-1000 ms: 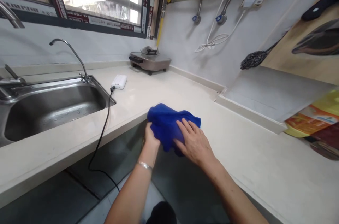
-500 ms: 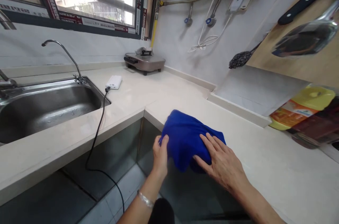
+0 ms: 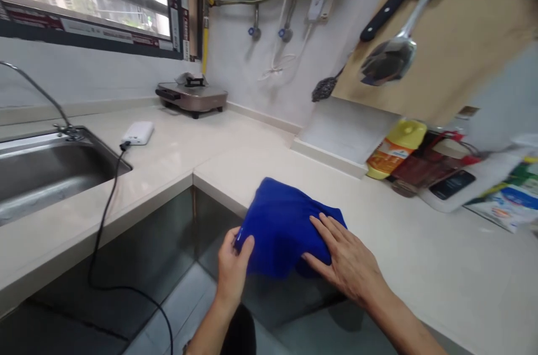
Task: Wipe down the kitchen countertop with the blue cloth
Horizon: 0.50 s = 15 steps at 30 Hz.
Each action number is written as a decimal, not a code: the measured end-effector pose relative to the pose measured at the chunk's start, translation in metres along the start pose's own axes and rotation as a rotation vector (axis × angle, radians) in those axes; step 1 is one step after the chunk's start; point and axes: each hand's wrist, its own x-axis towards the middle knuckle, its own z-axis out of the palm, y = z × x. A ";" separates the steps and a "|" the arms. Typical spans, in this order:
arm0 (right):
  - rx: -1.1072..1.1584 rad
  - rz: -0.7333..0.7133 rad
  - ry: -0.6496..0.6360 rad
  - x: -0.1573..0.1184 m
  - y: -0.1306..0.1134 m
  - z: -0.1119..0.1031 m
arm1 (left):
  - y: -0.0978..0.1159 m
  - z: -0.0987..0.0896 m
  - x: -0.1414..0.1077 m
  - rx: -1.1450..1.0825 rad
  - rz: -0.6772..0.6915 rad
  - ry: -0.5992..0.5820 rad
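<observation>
Cloth [image 3: 281,232] lay part-spread over the front edge of the table [image 3: 432,254], creases not yet flat; left hand [image 3: 231,274] pinched its corner beyond that edge, right hand [image 3: 353,262] lay on it, fingers apart.

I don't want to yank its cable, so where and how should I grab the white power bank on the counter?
I'd pinch the white power bank by its left and right edges, coming from above, toward its far end. It lies flat on the counter, a slim box, and the black plug meets its near end, so a grip there would likely crowd it.
</observation>
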 end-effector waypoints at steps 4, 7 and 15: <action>0.038 0.025 -0.064 -0.010 0.010 -0.008 | 0.005 0.006 -0.010 0.211 0.068 -0.079; 0.090 0.017 -0.085 -0.015 0.012 -0.010 | 0.007 0.007 -0.017 0.369 0.130 -0.133; 0.150 0.029 -0.147 -0.017 0.014 -0.017 | 0.044 0.009 -0.011 0.441 0.103 -0.281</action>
